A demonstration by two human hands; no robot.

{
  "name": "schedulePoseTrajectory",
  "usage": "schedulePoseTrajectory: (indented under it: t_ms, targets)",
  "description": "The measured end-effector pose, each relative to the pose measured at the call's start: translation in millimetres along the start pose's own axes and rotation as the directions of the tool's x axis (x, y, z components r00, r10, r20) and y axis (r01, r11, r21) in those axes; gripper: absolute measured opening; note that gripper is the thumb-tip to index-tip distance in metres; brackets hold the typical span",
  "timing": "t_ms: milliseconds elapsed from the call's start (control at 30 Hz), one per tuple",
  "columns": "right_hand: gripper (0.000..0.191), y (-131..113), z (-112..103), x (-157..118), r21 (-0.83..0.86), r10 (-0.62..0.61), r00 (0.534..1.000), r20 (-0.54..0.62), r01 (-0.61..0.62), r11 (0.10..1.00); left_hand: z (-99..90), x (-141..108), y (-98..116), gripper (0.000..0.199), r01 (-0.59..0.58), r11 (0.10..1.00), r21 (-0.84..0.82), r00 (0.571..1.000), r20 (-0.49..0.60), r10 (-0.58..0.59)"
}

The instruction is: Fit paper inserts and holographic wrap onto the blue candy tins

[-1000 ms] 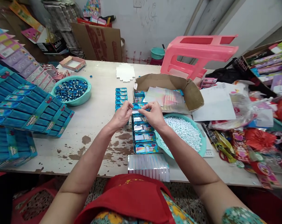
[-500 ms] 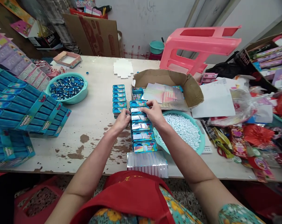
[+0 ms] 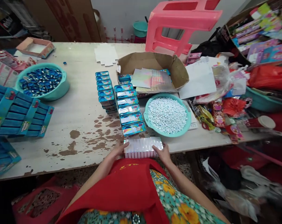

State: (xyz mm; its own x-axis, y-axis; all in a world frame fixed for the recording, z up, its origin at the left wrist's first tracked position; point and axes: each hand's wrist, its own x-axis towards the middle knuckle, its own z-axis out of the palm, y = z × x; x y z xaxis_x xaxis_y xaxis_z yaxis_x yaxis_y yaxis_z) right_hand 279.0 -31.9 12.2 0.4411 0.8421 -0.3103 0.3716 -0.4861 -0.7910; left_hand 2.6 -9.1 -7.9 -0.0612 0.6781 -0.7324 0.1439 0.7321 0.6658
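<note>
A shiny sheet of silvery sticker strips point(image 3: 143, 146) lies bent over the table's front edge, against my red apron. My left hand point(image 3: 117, 151) pinches its left end, the thumb on top. At its right end, my right hand point(image 3: 163, 154) grips it the same way, with the fingers partly hidden beneath. Just beyond the sheet stands a row of blue candy boxes point(image 3: 133, 128), several with silvery strips on top. To its left is a second row of stacked blue boxes point(image 3: 105, 88). A turquoise basin of small white candies point(image 3: 189, 126) sits to the right.
A cardboard box point(image 3: 155, 59) holding holographic sheets is behind the basin. On the left are a turquoise bowl point(image 3: 65, 87) of blue caps and stacked blue packs point(image 3: 31, 119). A pink stool point(image 3: 185, 21) stands at the back; bags and wrappers point(image 3: 234, 107) clutter the right.
Both hands have left the row of blue boxes and come back toward my body, onto the sticker sheet. The view has shifted right and downward.
</note>
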Motion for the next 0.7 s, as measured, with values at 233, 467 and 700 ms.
schedulePoseTrajectory:
  t_ms: [233,467,700]
  targets:
    - [0.025,-33,5,-15,0.21,-0.318,0.834,0.451,0.247,0.946,-6.8,-45,30,0.061,-0.487,0.727,0.483,0.85,0.069,0.523]
    - [0.035,-58,12,-10,0.056,-0.143,0.435,0.889,0.206,0.977,-65.3,-74,-1,0.045,-0.346,0.93,0.127,0.919,0.246,0.309]
    - [0.048,8,45,-30,0.253,0.044,0.491,0.87,-0.522,0.815,-163.9,-59,-85,0.05,-0.025,0.983,-0.185,0.973,-0.23,-0.019]
